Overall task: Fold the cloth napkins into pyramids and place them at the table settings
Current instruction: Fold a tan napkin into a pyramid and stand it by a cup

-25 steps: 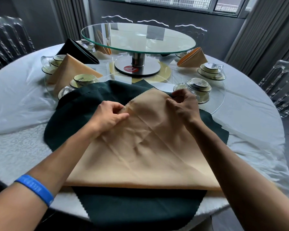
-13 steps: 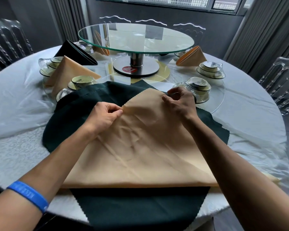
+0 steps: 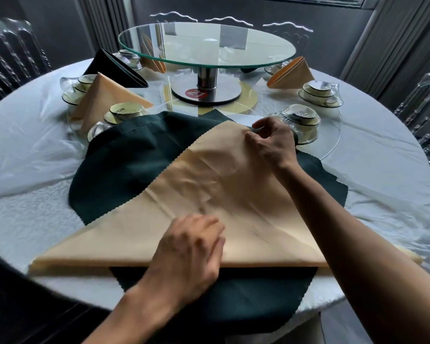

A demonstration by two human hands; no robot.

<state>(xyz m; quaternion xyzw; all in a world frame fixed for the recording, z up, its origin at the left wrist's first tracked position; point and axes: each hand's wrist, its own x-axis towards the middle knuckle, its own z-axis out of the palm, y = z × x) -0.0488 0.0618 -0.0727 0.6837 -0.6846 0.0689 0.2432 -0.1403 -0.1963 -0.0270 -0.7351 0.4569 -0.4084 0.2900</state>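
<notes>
A tan napkin [image 3: 209, 194], folded into a triangle, lies flat on a dark green napkin [image 3: 124, 167] at the near side of the round table. My right hand [image 3: 273, 142] pinches the tan napkin's far tip. Near the folded front edge, my left hand [image 3: 191, 249] lies on the cloth with fingers loosely bent; it is motion-blurred. Finished pyramids stand at the settings: a tan one [image 3: 102, 98] and a dark one [image 3: 114, 68] at the left, a tan one [image 3: 293, 75] at the right.
A glass turntable [image 3: 206, 43] on a steel stand fills the table's middle. Wrapped cup-and-bowl sets [image 3: 320, 93] ring it on a glass disc, one [image 3: 301, 120] just behind my right hand. Clear chairs [image 3: 425, 115] surround the white-clothed table [image 3: 27, 214].
My left hand let go of the napkin's upper left edge and came down to the near folded edge. The right hand stayed pinching the far tip.
</notes>
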